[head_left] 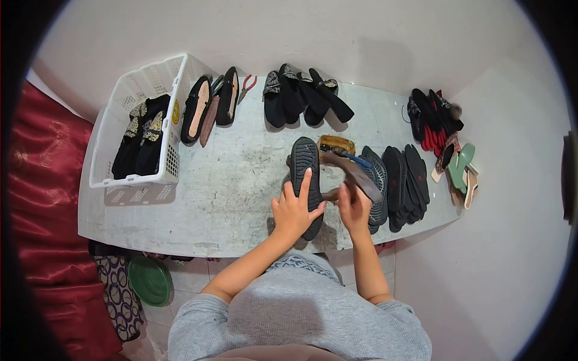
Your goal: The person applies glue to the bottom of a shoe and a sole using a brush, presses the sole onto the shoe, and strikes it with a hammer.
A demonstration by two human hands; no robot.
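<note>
1. Sole, black ribbed rubber [305, 162], lies centre of frame, underside up; long axis runs nearly top to bottom of frame.
2. Left hand [291, 213] crosses its lower half from the lower left. Fingers spread, laid on the sole, index pointing up its length, thumb near the right edge; steadying contact, not a closed grip (judged).
3. Right hand [355, 209] is right of the sole, apart from it. Fingers curled closed around a brown, curved, motion-blurred tool [363, 181]; exact type cannot be told.
4. Key relation: sole lies left of the right-hand fingers; left hand is nearer, already touching.
5. Nearby, right of centre: yellow-brown block [337, 143], blue-handled item [356, 159], ribbed black soles [379, 180], flat black soles [394, 180].
</note>
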